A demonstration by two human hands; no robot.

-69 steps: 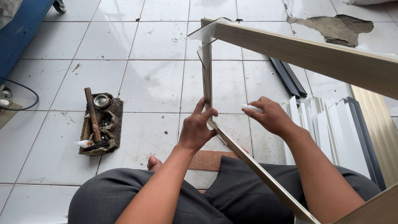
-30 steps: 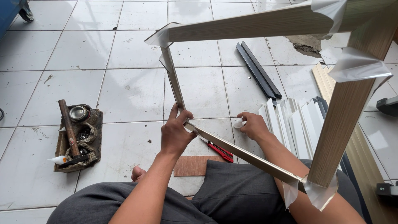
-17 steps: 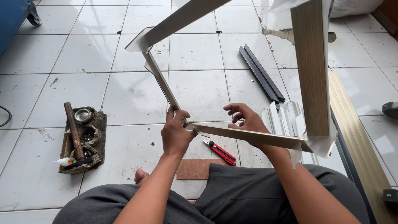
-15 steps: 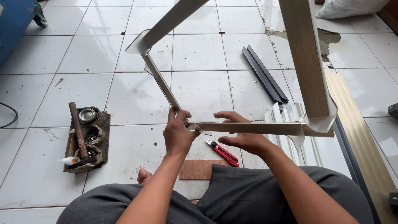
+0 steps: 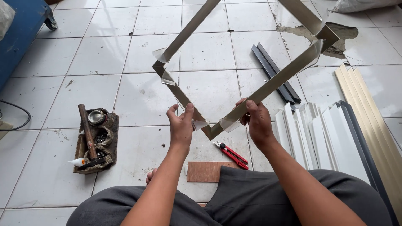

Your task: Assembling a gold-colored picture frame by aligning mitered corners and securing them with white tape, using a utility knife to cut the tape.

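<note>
Both hands, left hand (image 5: 181, 125) and right hand (image 5: 256, 119), pinch the frame (image 5: 268, 86) (tipped like a diamond), its bottom corner pointing down between them.

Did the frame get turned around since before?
Yes. The frame has rotated: its held corner now points down toward the red cutter on the floor, hanging like a diamond between both hands.

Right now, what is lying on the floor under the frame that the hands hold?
Under the frame: white tiles, red utility knife, small brown board. Dark strips are partly covered.
</note>
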